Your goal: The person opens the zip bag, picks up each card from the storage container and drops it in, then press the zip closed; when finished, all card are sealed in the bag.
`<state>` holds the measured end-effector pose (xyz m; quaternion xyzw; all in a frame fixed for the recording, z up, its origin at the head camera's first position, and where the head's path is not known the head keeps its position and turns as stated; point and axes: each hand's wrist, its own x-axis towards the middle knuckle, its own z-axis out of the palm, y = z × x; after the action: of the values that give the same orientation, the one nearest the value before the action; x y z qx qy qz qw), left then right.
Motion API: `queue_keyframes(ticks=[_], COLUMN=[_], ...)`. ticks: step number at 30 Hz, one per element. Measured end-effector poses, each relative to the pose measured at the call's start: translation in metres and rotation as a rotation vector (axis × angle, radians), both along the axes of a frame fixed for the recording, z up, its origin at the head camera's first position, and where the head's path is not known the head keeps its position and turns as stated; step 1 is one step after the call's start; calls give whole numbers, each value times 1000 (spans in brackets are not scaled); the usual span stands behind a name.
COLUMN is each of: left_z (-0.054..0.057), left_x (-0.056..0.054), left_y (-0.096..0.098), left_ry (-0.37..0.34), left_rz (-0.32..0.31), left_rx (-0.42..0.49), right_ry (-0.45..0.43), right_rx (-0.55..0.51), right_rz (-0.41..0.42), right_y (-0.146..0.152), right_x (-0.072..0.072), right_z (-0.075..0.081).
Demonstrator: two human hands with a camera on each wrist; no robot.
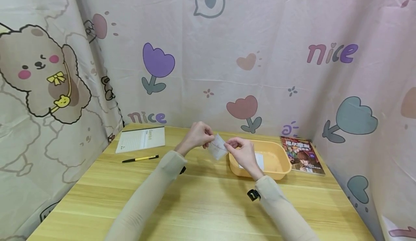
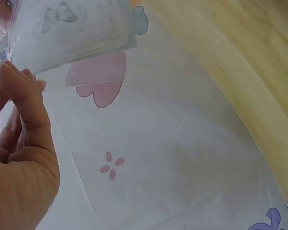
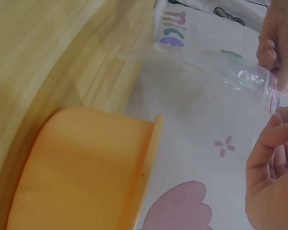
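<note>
A small clear zip-lock bag hangs above the table between my two hands. My left hand pinches one end of its top edge, thumb against fingers. At the other end of that edge, the fingertips of my right hand pinch it too. A thin red line runs along the seal of the bag in the right wrist view. Grey marks show on the bag in the left wrist view; what lies inside is unclear.
Under and behind my right hand stands a yellow plastic basin with a white item in it. An illustrated book lies right of it. At the left are a notebook and a yellow-black pen. A printed curtain hangs behind the table.
</note>
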<state>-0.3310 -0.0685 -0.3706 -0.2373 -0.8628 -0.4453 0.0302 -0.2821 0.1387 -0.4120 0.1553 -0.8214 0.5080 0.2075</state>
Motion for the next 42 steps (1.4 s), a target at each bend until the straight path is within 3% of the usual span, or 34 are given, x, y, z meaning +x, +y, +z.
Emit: queue_keyframes(ticks=[10,16,26,37,42], left_z=[2,3,3,5,4], left_x=[2,1,3,4,4], left_y=[1,0,0,2,1], left_ry=[3,13,6,23,22], left_rz=[-6,-5,30,8,-11], left_rx=[-5,-2,6,16,21], right_ry=[-53,-68,-4,11,-4], right_rx=[113,75,53,57,212], right_rz=[-28,-38,-36,-38,-51], right_y=[-4,-8,-15,-24,-23], right_x=[-1,-4,-4,-5,-6], right_z=[0,-3,-12,-14,-11])
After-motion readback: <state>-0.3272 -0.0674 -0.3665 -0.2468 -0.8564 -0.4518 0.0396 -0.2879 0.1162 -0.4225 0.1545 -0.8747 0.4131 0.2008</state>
